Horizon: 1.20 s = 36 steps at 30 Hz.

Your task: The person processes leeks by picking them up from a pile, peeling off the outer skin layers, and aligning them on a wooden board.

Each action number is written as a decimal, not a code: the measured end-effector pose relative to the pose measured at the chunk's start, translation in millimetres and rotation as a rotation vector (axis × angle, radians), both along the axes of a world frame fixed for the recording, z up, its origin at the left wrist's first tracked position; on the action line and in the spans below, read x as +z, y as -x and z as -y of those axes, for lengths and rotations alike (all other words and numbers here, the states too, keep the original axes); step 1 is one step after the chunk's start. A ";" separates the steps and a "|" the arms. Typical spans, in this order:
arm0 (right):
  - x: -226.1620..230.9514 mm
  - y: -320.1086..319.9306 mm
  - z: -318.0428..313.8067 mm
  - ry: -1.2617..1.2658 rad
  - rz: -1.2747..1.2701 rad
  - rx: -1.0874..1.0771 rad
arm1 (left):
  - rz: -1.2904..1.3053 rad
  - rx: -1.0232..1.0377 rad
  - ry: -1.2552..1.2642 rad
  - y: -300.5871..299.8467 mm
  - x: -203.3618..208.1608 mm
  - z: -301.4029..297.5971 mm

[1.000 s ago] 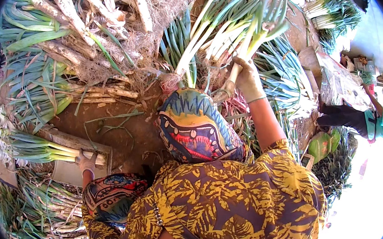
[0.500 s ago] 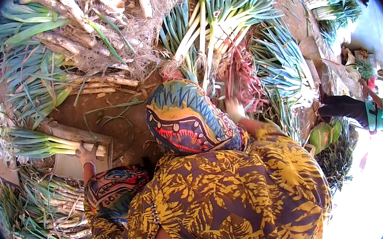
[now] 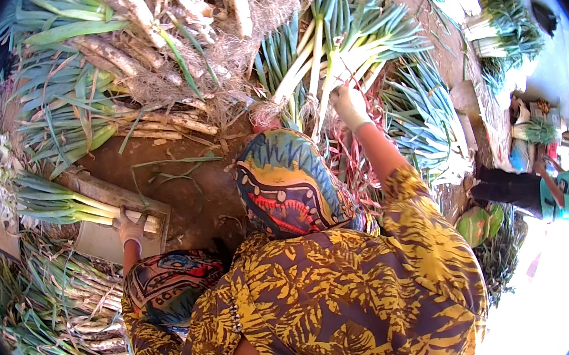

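I sit in what looks like a vegetable-packing shed: soil-stained, leek-like stalks point(image 3: 136, 9) with shaggy roots lie heaped around me, cleaner white-stemmed bundles point(image 3: 362, 43) and red strips point(image 3: 361, 175) cover the brown floor point(image 3: 188, 199), and a co-worker point(image 3: 567, 197) stands by the bright opening point(image 3: 531, 307).

I see a pale blue wall point(image 3: 565, 72) far off. Well to its left I have brown floor point(image 3: 213, 198); below that wall, glaring white light point(image 3: 540, 315) washes out detail.
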State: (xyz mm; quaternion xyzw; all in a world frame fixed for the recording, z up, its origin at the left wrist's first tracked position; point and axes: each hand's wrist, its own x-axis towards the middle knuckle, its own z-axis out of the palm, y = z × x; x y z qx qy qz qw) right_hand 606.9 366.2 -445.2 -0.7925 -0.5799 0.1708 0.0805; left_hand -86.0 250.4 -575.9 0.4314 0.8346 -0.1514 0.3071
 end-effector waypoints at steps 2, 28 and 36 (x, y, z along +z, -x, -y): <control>-61.7 -20.6 -30.8 0.182 0.191 -0.049 | -0.009 -0.001 -0.020 1.0 -1.5 -2.0; 315.0 201.5 -59.4 -0.454 -1.586 0.135 | 0.118 0.078 -0.142 -16.6 -7.8 -9.1; 305.7 459.9 -160.8 -0.404 -1.355 0.626 | 0.148 0.078 -0.217 -28.5 4.8 -1.9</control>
